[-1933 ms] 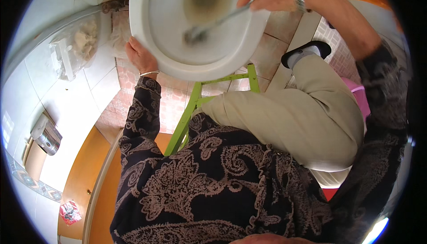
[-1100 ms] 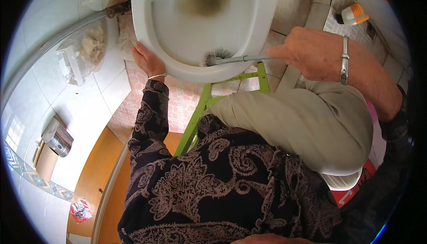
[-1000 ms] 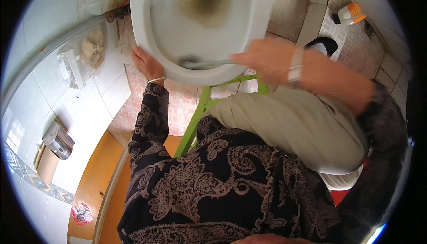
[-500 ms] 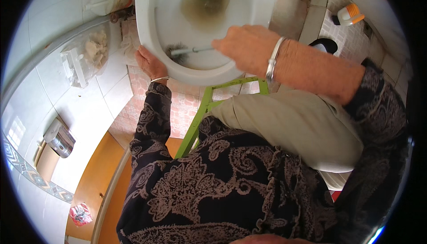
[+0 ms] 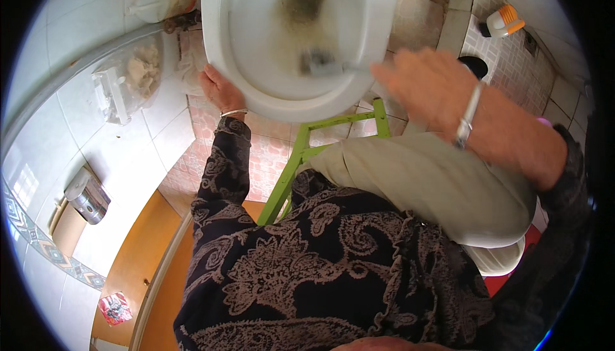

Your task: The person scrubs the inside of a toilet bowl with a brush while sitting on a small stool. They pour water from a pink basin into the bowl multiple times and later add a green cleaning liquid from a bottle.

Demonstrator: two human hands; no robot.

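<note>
Right hand (image 5: 428,89) holds brush (image 5: 319,63) inside toilet bowl (image 5: 291,108)

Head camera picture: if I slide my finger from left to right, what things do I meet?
Shiny metal wall fitting, left hand, toilet brush, right hand, orange-and-white object.

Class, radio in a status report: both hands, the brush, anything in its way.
Right hand gripping brush. Brush head blurred, inside toilet bowl. Left hand against bowl's outer left side. No obstruction seen at the brush.
</note>
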